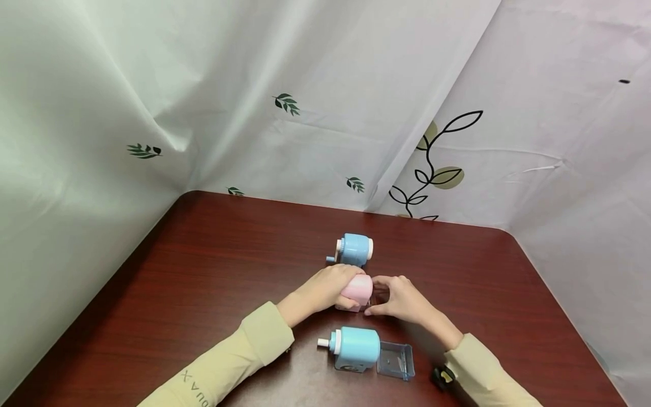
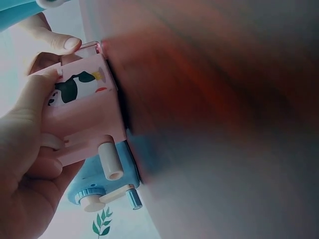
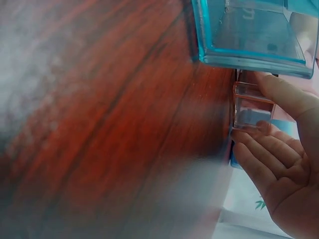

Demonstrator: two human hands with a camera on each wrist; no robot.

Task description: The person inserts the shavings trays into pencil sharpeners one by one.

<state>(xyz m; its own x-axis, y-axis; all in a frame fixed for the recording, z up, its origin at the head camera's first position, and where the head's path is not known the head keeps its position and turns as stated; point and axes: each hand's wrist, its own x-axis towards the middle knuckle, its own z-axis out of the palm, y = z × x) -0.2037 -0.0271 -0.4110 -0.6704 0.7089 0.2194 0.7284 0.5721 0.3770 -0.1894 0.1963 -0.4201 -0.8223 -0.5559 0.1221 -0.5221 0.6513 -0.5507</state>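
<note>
A pink crank pencil sharpener (image 1: 358, 288) stands on the table, its white crank handle (image 2: 110, 162) visible in the left wrist view. My left hand (image 1: 325, 287) grips its body from the left side, thumb on the penguin-like picture. Opposite, my right hand (image 1: 404, 302) pinches the sharpener's clear shavings drawer (image 3: 253, 112) between thumb and fingertips. That drawer sticks partly out of the body. Just behind is a blue crank sharpener (image 1: 357, 249). Nearer the front sits a light blue sharpener (image 1: 360, 345), with a transparent blue drawer (image 1: 395, 362) extending at its right.
A small black and yellow object (image 1: 444, 376) is beside the right sleeve. The dark red wooden table (image 1: 244, 243) is bordered by a white curtain (image 1: 305, 152) with leaf prints at the back and sides.
</note>
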